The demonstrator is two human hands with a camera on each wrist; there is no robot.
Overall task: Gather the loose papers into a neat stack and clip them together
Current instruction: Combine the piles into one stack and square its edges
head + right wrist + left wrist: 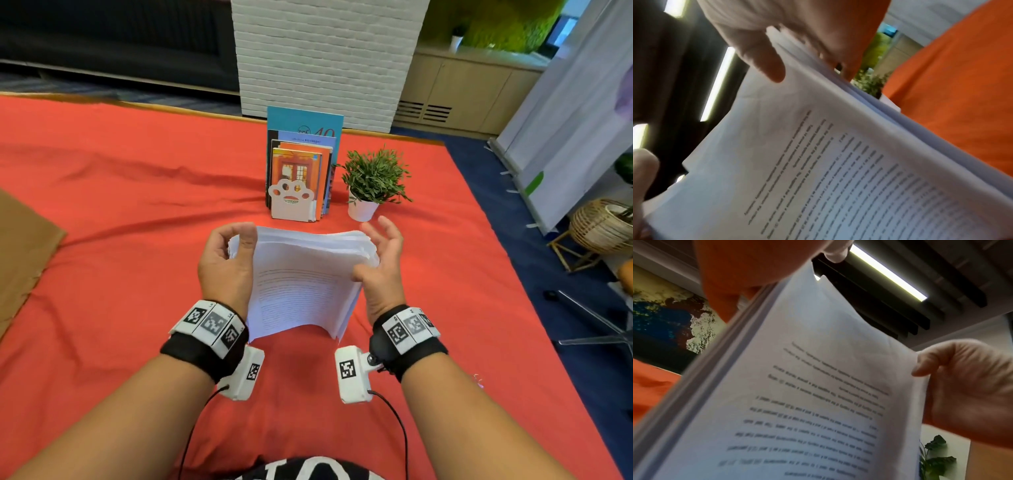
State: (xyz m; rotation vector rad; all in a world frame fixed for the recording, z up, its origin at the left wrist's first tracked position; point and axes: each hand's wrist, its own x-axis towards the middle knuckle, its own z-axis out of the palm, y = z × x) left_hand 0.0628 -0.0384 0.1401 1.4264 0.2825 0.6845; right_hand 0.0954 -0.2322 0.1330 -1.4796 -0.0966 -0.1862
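A thick stack of printed papers stands tilted on its short edge over the red cloth, its text side facing me and its sheets bowed. My left hand grips the stack's upper left edge, thumb in front and fingers curled over the top. On the right edge, my right hand pinches it, thumb on the front page and fingers spread behind. The left wrist view shows the papers and the right hand. In the right wrist view, the right thumb presses the papers. No clip is in view.
A paw-shaped bookend with several books and a small potted plant stand just behind the papers. Brown cardboard lies at the left edge. The table's right edge drops to blue carpet, with a wicker basket there.
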